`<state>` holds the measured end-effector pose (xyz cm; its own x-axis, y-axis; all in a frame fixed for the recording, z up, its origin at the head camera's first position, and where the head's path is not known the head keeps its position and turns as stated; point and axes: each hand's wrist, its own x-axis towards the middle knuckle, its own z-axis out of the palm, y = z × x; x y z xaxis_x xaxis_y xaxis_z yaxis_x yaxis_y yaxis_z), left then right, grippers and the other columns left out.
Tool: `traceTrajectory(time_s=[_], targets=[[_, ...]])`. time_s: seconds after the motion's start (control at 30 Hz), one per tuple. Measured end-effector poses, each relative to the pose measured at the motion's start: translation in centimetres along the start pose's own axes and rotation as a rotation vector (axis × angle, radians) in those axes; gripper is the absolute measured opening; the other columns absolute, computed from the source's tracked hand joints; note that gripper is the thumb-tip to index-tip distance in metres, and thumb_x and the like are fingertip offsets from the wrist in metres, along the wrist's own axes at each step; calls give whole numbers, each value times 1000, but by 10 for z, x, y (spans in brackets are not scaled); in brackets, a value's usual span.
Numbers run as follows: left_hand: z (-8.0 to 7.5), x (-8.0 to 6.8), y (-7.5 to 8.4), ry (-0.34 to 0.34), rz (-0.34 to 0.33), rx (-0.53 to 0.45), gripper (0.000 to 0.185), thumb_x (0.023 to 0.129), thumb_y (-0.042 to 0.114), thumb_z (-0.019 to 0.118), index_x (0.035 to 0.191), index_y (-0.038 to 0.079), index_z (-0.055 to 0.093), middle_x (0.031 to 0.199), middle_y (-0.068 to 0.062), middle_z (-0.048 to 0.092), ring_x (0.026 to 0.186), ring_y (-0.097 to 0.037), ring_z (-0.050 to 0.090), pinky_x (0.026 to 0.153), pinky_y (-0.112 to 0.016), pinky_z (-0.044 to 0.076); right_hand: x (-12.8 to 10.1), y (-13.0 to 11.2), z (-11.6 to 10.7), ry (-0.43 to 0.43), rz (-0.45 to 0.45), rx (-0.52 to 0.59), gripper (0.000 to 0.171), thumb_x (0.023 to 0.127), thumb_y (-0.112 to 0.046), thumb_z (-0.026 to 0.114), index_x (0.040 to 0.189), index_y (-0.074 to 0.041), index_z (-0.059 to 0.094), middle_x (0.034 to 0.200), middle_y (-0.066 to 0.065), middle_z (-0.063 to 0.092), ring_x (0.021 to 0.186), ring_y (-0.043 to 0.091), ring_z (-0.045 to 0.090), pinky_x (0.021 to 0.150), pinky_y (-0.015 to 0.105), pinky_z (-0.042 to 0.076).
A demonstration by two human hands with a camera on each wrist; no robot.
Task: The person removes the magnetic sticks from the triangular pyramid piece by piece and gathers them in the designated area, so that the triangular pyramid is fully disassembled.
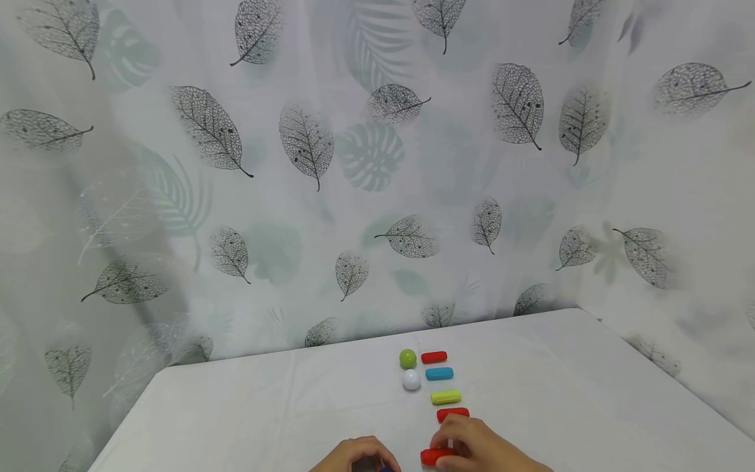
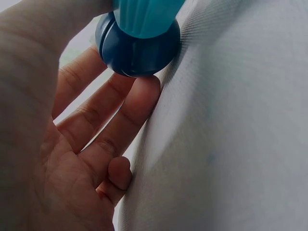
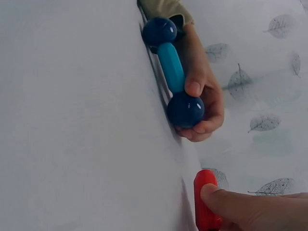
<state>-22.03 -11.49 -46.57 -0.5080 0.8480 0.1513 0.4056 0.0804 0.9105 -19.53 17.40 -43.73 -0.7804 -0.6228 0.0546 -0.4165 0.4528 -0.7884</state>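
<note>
Down at the white table's (image 1: 590,393) near edge, the right hand (image 1: 478,449) is pinching a red plastic rod (image 3: 204,202), its long axis lying crosswise, while the left hand (image 3: 204,96) is curling around a turquoise rod capped with two dark blue balls (image 3: 172,72) just beside it.

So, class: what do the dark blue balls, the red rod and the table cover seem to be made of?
Blue balls: likely hard plastic, glossy; sharp highlights show.
Red rod: probably plastic, smooth and slightly shiny.
Table cover: cloth, matte; a fine weave and soft creases show.
</note>
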Motion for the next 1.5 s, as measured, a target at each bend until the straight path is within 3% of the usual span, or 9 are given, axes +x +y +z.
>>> traceTrajectory(time_s=[0.2, 0.57, 0.83, 0.93, 1.03, 1.13, 1.27, 1.33, 1.5], targets=[[-1, -1, 1, -7, -17, -4, 28, 95, 12, 58, 116, -7, 61, 107, -18, 62, 94, 6, 51, 87, -19, 46, -5, -2, -13, 20, 117, -58, 15, 87, -23, 73, 99, -14, 70, 89, -9, 55, 77, 3, 50, 69, 18, 48], [-3, -1, -1, -29, 17, 1, 29, 95, 12, 58, 116, -8, 60, 108, -22, 61, 94, 3, 52, 88, -20, 46, -13, 2, -26, 48, 148, -131, 15, 86, -24, 74, 99, -18, 69, 91, -9, 56, 83, 5, 51, 73, 19, 50], [-3, -1, 0, 6, 30, -9, 29, 91, 5, 61, 115, -9, 59, 107, -19, 62, 95, 6, 52, 87, -21, 48, -13, 1, -27, 63, 199, -210, 17, 86, -25, 74, 100, -17, 70, 93, -7, 57, 82, 8, 52, 78, 29, 55], [-4, -1, 0, 62, -18, -13, 32, 87, 8, 66, 115, -7, 61, 103, -4, 64, 94, 4, 53, 83, -19, 47, -13, 1, -26, 75, 199, -212, 18, 86, -26, 74, 101, -18, 69, 94, -7, 57, 81, 8, 51, 76, 26, 55], [-4, -2, 1, 158, -108, 10, 32, 86, 14, 70, 113, -1, 63, 99, 10, 61, 88, 2, 52, 75, -18, 44, -13, 0, -25, 97, 176, -214, 21, 85, -28, 75, 102, -17, 69, 94, -6, 58, 75, 5, 50, 70, 21, 52], [-2, -2, 4, 260, -196, 61, 32, 87, 21, 72, 114, 6, 63, 93, 9, 57, 82, 0, 50, 69, -19, 42, -13, 0, -27, 126, 94, -243, 21, 85, -26, 75, 102, -14, 69, 94, -6, 59, 68, 1, 48, 63, 17, 48], [-1, -2, 3, 329, -221, 133, 33, 89, 25, 69, 118, 11, 62, 97, 5, 54, 85, -2, 49, 71, -20, 42, -14, -1, -31, 143, 12, -260, 18, 87, -22, 73, 100, -10, 70, 91, -8, 58, 64, -3, 45, 59, 18, 44], [-4, -4, 0, 276, -182, 127, 34, 91, 25, 66, 122, 11, 61, 105, 3, 55, 95, -2, 49, 79, -22, 42, -14, -3, -32, 146, 5, -252, 20, 88, -24, 72, 101, -10, 70, 90, -9, 58, 64, -3, 45, 59, 18, 44], [-17, -11, -7, -9, -1, -1, 38, 99, 22, 52, 128, -1, 56, 129, -13, 54, 120, -7, 46, 103, -29, 37, -14, -6, -31, 152, -110, -225, 22, 90, -26, 70, 102, -8, 69, 89, -5, 59, 67, -4, 47, 59, 17, 45]])
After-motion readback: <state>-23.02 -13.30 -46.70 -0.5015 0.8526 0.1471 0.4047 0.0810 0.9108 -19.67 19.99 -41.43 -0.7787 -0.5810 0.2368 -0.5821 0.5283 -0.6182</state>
